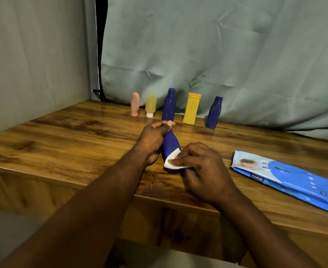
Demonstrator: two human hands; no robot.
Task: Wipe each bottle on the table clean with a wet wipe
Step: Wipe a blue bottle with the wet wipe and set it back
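A wooden table (66,136) with a glossy, streaky grain fills the view, backed by a wrinkled grey-green cloth (217,45) hanging behind it and a plain grey wall (33,55) on the left. Front and centre, the left hand (152,140) is wrapped tight around the upper part of a blue bottle (171,146), thumb and fingers closed over its neck end. The right hand (202,169) has its fingers curled and pinched on a white wet wipe (172,160), pressing it flat against the bottle's lower body. That bottle is tilted, base down near the table's front edge, neck leaning up and away toward the back, long axis running near to far.

Along the back, just in front of the cloth, five bottles stand upright in a row: a pink bottle (135,104) at far left, an olive bottle with a white cap (150,105) down on the table just beside it, a tall blue bottle (169,107), a yellow bottle (191,108), and a second blue bottle (214,112) at the right end. Off to the right, well apart from the hands, a blue wipes pack (287,178) lies flat on the table.
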